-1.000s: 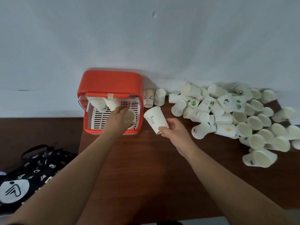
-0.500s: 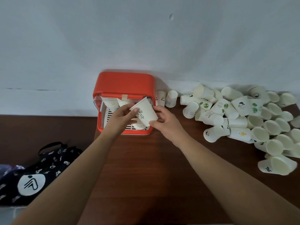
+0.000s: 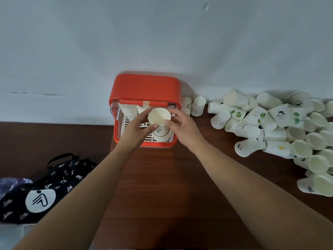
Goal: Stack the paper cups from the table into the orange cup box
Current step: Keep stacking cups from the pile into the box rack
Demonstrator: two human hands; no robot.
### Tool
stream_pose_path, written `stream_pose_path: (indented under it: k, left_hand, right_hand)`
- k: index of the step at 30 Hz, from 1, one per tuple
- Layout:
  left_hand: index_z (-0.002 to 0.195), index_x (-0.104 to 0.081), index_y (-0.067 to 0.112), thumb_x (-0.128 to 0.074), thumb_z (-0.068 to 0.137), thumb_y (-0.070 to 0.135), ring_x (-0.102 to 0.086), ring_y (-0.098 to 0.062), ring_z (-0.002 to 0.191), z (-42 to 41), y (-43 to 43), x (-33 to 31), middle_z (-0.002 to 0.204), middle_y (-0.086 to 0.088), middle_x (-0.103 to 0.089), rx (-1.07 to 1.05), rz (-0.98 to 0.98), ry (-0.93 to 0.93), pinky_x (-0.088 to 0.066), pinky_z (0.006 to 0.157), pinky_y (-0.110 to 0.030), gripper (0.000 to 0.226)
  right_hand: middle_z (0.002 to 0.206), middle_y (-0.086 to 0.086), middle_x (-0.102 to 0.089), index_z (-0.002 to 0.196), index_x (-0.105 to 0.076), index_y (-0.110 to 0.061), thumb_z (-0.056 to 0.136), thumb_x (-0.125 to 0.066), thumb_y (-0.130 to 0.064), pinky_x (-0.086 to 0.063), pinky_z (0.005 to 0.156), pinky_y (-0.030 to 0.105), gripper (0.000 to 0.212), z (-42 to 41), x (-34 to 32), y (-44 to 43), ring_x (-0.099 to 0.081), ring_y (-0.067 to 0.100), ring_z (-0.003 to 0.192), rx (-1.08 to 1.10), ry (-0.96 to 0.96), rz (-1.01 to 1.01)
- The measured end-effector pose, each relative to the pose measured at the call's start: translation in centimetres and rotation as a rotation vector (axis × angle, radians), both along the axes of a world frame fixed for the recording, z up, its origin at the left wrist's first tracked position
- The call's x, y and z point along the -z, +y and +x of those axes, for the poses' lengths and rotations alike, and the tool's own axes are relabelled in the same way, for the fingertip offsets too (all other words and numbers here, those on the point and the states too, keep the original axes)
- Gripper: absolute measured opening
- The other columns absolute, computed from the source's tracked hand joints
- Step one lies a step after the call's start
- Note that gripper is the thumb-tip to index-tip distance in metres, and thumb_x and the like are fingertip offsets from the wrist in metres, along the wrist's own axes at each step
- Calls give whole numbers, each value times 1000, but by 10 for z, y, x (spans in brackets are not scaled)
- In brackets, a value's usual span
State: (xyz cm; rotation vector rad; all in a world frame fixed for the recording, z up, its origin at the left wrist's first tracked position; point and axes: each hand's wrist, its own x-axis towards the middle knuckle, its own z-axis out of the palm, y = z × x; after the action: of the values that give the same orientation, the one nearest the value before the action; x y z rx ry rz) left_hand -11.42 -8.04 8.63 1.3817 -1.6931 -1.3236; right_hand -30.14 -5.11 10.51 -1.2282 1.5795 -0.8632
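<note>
Pinching one cup (image 3: 159, 118) between both hands, mouth up, over the open front of the box (image 3: 146, 85). Left hand (image 3: 137, 131) on the cup's left side, thumb at the rim, fingers curled behind. Right hand (image 3: 182, 127) on the right side, thumb and fingertips against the wall just under the rim. Cup's lower end, printed "Hi", down in the mouth of a second cup (image 3: 163, 138) standing on the white grid inside the box. More stacked cups (image 3: 128, 111) at the back left of the box, under its lid. Box against the wall at the far edge of the table (image 3: 171, 177). Loose pile (image 3: 270, 123) of cups to the right, mostly on their sides. Black bag (image 3: 41, 192) at lower left.
</note>
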Motion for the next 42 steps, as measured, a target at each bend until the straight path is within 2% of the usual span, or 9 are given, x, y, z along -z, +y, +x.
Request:
stream_pose_path:
  k: [3, 7, 13, 17, 20, 26, 28, 35, 42]
  left_hand:
    - [138, -44, 45, -71, 91, 35, -55, 1, 114, 1, -2, 15, 122, 21, -59, 14, 17, -73, -46, 92, -19, 55]
    - [149, -41, 37, -73, 88, 41, -52, -12, 123, -1, -4, 36, 133, 11, -57, 22, 42, -154, -47, 100, -32, 69]
    - [146, -46, 30, -74, 90, 28, -51, -3, 119, -10, -4, 44, 127, 16, -55, 55, 0, -192, -50, 102, -37, 63]
    - [151, -39, 29, -75, 89, 36, -48, -9, 129, -5, -3, 46, 143, 7, -53, 66, 26, -261, -44, 109, -42, 72]
    - [152, -35, 20, -76, 87, 36, -49, -16, 130, -1, 4, 40, 145, 0, -50, -30, 94, -295, -44, 108, -41, 79]
    - [117, -59, 16, -66, 92, 33, -63, -19, 102, -5, 45, 39, 108, 1, -65, -59, 249, -482, -53, 88, -36, 32]
    - [111, -62, 15, -66, 92, 32, -63, -21, 101, -21, 60, 44, 108, -2, -66, 38, 281, -522, -53, 90, -36, 27]
    - [122, -62, 15, -65, 93, 37, -61, -18, 108, -132, 73, 44, 119, -3, -62, 298, 224, -499, -50, 97, -35, 36]
    - [134, -54, 18, -65, 93, 39, -56, -14, 111, -254, 71, 43, 130, 1, -53, 406, 130, -457, -44, 93, -27, 46]
  right_hand:
    - [124, -6, -67, 135, -55, -25, 95, -67, -22, -49, 92, 22, 41, 2, 14, 0, -62, 7, 113, -4, 24, 20]
    - [142, -4, -55, 144, -49, -23, 95, -66, -22, -43, 111, 37, 52, 5, 35, 0, -50, 13, 131, -27, 214, 26]
    - [146, 2, -47, 142, -51, -11, 98, -60, -16, -31, 104, 17, 45, 6, 53, -1, -46, 16, 134, -69, 352, -1]
    - [150, -5, -47, 149, -39, -27, 98, -61, -22, -41, 111, 35, 55, 2, 56, 5, -46, 15, 136, -66, 242, 14]
    - [149, -4, -48, 149, -42, -23, 99, -58, -30, -42, 111, 38, 53, -10, 48, 13, -47, 14, 135, -40, 254, 74]
    - [141, 6, -52, 140, -51, -15, 97, -60, -34, -43, 109, 35, 48, -71, 49, 58, -53, 19, 129, -21, 437, 200]
    - [139, 7, -52, 139, -52, -13, 96, -61, -33, -41, 109, 35, 48, -96, 49, 75, -52, 21, 128, -7, 494, 227]
    - [136, 12, -52, 138, -52, -10, 95, -61, -32, -43, 107, 43, 49, -192, 48, 127, -52, 27, 124, 121, 630, 332]
    - [134, 11, -49, 136, -51, -9, 95, -62, -28, -40, 101, 36, 47, -265, 49, 160, -51, 24, 122, 301, 547, 392]
